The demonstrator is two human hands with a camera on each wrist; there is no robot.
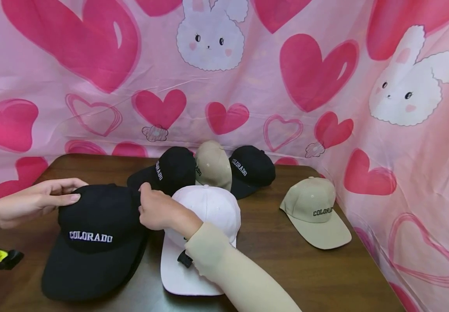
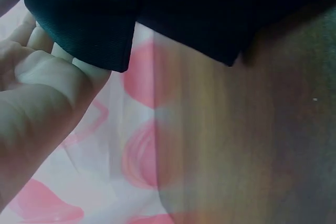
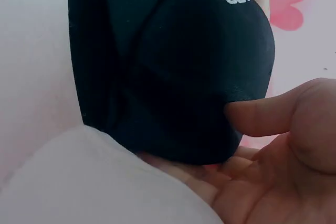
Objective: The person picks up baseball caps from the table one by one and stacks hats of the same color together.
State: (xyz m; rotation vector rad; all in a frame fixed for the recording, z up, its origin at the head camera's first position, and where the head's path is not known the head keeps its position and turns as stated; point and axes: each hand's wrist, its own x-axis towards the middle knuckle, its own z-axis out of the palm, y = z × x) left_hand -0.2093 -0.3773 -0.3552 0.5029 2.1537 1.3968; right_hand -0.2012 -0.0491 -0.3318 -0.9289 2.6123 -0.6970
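1. The black fabric baseball cap with white COLORADO lettering (image 1: 103, 212) is just left of the white fabric baseball cap (image 1: 208, 203), its brim toward the wearer of the camera.
2. The left hand (image 1: 45, 199) pinches the black cap's far side from the white cap, thumb in front; the right hand (image 1: 166, 210) pinches the side nearer the white cap, thumb outside and fingers under the rim. Both grips are narrow.
3. A second dark brim edge (image 1: 141, 253) shows below the held cap, facing the white cap. I judge that one black cap is nested over another and nearly seated; whether they fully meet cannot be told.
4. Release is not yet done.
5. Behind the white cap, a black lettered cap (image 1: 175, 167), a beige fabric cap (image 1: 213, 164) and another black lettered cap (image 1: 253, 167) stand close together, ungripped; any gathering of these seems left undone.
6. Well right of the white cap, a beige cap with dark lettering (image 1: 314, 199) sits alone on the brown wooden table (image 1: 310, 273), also unhandled.
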